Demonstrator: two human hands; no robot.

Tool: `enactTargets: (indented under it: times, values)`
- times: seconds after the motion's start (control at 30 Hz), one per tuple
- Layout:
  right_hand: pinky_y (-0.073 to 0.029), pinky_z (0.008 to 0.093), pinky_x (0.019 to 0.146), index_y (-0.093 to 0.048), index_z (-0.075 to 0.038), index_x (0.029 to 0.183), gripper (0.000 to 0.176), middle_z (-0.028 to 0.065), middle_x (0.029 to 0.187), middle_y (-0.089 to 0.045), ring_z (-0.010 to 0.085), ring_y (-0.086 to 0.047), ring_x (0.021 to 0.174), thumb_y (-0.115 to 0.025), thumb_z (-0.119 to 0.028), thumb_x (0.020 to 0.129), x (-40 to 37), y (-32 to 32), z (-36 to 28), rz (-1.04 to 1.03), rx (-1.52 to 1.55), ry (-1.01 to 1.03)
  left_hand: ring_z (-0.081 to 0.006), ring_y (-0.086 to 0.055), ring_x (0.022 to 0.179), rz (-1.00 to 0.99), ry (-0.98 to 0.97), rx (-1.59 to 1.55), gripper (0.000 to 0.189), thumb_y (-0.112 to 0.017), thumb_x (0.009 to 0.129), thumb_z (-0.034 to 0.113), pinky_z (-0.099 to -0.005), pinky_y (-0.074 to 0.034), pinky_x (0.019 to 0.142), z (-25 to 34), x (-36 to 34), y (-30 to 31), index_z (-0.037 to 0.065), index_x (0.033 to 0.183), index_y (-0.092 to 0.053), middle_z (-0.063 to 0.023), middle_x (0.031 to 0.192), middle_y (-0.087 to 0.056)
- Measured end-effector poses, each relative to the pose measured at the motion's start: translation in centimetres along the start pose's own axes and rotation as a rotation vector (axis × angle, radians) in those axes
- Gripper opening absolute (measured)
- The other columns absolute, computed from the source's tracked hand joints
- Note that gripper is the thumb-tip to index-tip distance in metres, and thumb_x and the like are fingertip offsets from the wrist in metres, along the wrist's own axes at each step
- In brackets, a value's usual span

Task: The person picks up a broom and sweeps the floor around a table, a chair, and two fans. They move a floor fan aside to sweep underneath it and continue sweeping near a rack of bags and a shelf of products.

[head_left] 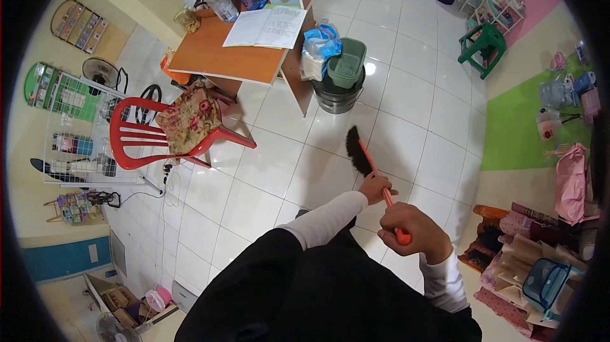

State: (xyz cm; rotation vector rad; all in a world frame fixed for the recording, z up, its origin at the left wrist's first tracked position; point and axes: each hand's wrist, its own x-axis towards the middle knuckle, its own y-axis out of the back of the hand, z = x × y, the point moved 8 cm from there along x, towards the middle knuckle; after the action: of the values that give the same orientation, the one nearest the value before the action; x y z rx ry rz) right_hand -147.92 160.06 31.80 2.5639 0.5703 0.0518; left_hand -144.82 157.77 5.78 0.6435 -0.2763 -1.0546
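A hand brush with a red handle and black bristles (358, 151) is held out in front of me, its bristle end pointing away over the tiled floor. My left hand (375, 189) is closed around the handle close to the bristles. Further back, my right hand (414, 229) wraps the rear of the same handle, whose rounded red end (403, 236) sticks out below the fist. Beyond the bristles stands a dark bucket (337, 99) with a green square basin (348, 62) on top.
A wooden desk (219, 56) with an open notebook (267, 26) and bottles stands ahead to the left. Near it is a red plastic chair (136, 132) with a floral cushion (189, 118). A green stool (484, 46) stands far right; folded fabrics (508, 253) lie at the right.
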Motion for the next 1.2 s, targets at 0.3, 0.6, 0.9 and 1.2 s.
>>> enactTargets:
  times: [0.3,0.6,0.9,1.2]
  values:
    - [-0.037,0.036,0.053,-0.045,-0.004,0.056,0.02,0.0082,0.054,-0.043,0.0277,-0.047,0.052,-0.063,-0.005,0.064,-1.6,7.2,-8.9,0.101,0.123,0.181,-0.026,-0.056,0.075,0.081,-0.203,0.061,0.032,-0.063,0.079,0.036,-0.0437,-0.036,0.088,9.0,-1.4,9.7,0.009,0.064,-0.054,-0.007,0.067,-0.055]
    - [-0.034,0.0331,0.05,-0.043,-0.001,0.059,0.018,0.0083,0.054,-0.041,0.0237,-0.041,0.049,-0.056,-0.001,0.071,6.3,8.4,-5.4,0.418,0.388,0.098,-0.0299,-0.049,0.048,0.211,-0.181,0.111,0.042,-0.067,0.076,0.024,-0.0377,-0.039,0.064,-0.7,-2.3,18.0,0.008,0.046,-0.043,-0.0094,0.047,-0.047]
    - [-0.033,0.0267,0.05,-0.047,0.0,0.065,0.019,0.0054,0.057,-0.042,0.0126,-0.04,0.052,-0.05,-0.007,0.083,19.0,6.5,4.6,0.565,0.374,0.023,-0.037,-0.056,0.063,0.032,-0.031,0.026,0.032,-0.06,0.08,0.03,-0.0455,-0.042,0.064,-17.3,4.7,20.8,0.005,0.06,-0.06,-0.0173,0.061,-0.057]
    - [-0.032,0.0239,0.049,-0.046,0.0,0.061,0.028,0.001,0.054,-0.044,0.0071,-0.039,0.052,-0.048,-0.01,0.087,18.1,8.3,7.3,0.745,0.523,-0.25,-0.0352,-0.058,0.069,-0.289,0.016,0.108,0.019,-0.058,0.073,0.022,-0.0434,-0.043,0.062,-18.1,7.9,18.7,0.007,0.063,-0.061,-0.0162,0.069,-0.061]
